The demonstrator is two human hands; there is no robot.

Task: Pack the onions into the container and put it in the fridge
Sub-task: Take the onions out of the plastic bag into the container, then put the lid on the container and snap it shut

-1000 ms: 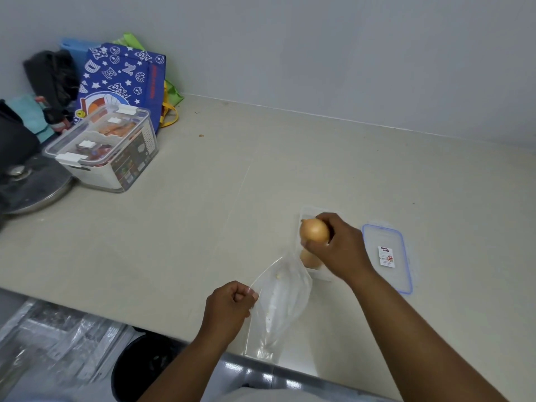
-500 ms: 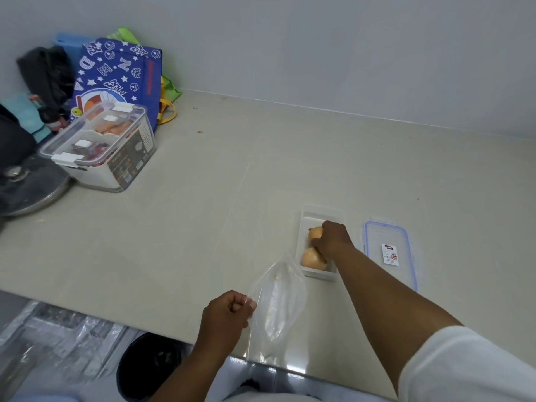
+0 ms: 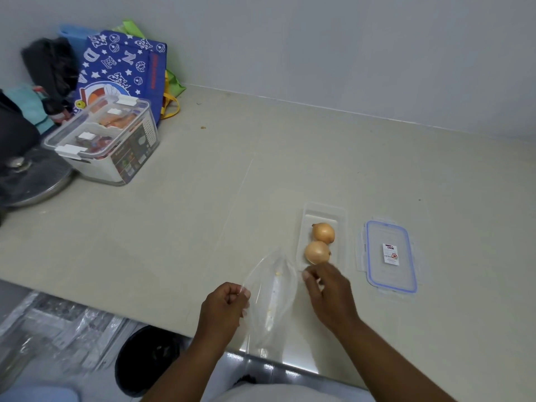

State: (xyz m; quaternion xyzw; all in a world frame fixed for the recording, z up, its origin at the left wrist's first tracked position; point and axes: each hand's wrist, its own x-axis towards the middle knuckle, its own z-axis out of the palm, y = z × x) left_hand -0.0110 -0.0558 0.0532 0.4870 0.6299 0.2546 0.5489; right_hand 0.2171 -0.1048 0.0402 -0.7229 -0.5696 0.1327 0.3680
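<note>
Two brown onions, a far onion point(image 3: 323, 232) and a near onion point(image 3: 317, 252), lie one behind the other in a clear rectangular container point(image 3: 341, 216) on the beige counter. Its blue-rimmed lid point(image 3: 390, 274) lies flat just to the right. My left hand point(image 3: 224, 307) is shut on the rim of a clear plastic bag point(image 3: 272, 297) that hangs over the counter's front edge. My right hand point(image 3: 329, 290) hovers at the container's near end, beside the bag's mouth, fingers loosely curled and holding nothing.
A larger lidded storage box point(image 3: 101, 143) with food stands at the left, with a blue patterned bag point(image 3: 121, 68) behind it and a metal pot lid point(image 3: 26, 178) at the far left. A black bin point(image 3: 145, 358) sits below the counter edge.
My right hand carried an onion from the bag, set it in the container beside the other one, let go and drew back toward the bag. My left hand kept hold of the bag.
</note>
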